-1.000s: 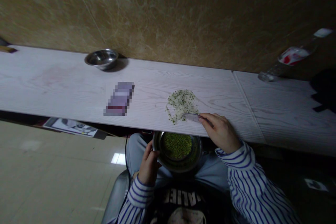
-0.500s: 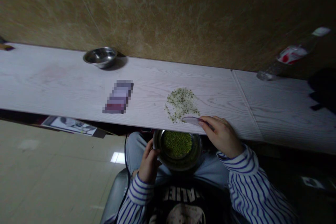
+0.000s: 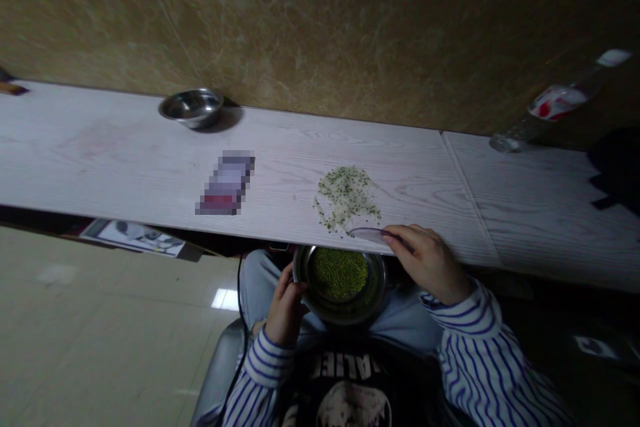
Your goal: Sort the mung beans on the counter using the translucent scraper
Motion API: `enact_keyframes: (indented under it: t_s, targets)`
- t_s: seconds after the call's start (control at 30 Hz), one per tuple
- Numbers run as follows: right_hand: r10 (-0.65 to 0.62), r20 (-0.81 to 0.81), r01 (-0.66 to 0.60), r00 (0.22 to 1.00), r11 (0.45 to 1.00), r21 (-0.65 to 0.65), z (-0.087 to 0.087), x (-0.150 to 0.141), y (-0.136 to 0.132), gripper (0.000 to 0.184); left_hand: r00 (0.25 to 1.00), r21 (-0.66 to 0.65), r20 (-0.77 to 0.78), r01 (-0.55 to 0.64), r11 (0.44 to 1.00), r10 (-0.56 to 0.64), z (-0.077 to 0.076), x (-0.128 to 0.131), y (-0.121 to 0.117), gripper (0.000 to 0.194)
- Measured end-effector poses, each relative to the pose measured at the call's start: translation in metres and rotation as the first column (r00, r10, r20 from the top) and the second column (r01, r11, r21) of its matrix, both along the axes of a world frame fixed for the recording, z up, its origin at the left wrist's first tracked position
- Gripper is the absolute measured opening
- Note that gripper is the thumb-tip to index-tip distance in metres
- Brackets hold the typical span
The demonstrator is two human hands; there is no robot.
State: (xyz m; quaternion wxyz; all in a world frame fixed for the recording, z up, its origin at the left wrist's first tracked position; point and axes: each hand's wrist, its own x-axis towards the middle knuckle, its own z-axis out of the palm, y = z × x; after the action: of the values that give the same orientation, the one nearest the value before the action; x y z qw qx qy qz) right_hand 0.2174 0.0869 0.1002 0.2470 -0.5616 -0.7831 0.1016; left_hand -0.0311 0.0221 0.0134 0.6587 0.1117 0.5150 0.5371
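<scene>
- The left hand (image 3: 286, 307) is gripping a metal bowl (image 3: 377, 293) of green grains (image 3: 340, 272) above the lap (image 3: 405, 320).
- The right hand (image 3: 427, 259) is pinching a translucent utensil (image 3: 369, 234), which is extending over the table (image 3: 420, 177) just beside white-and-green grains (image 3: 347, 193).

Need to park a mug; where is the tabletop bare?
Bare: left of the small bowl and the pixelated rectangle; between the speckled pile and the bottle. Crowded: the pile's near side, where the right hand holds a tool and the left hand a large bowl.
</scene>
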Motion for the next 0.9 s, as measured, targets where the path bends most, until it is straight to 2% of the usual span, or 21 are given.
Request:
enact_keyframes:
  t_s: [0.27,0.53,0.9]
  targets:
    - [-0.007,-0.030,0.006,1.000,1.000,-0.016,-0.002,-0.003,0.003,0.019,1.000,0.008,-0.018,-0.010,1.000,0.010,-0.002,0.000,-0.001,0.050]
    - [0.016,-0.014,-0.016,1.000,0.999,-0.030,0.000,0.000,-0.001,0.018,1.000,-0.017,-0.007,-0.008,1.000,0.008,-0.010,-0.003,-0.001,0.053]
    - [0.052,-0.003,-0.052,0.999,0.999,-0.016,0.006,-0.006,-0.010,0.020,1.000,-0.014,0.012,-0.004,1.000,0.004,-0.008,-0.002,-0.001,0.057]
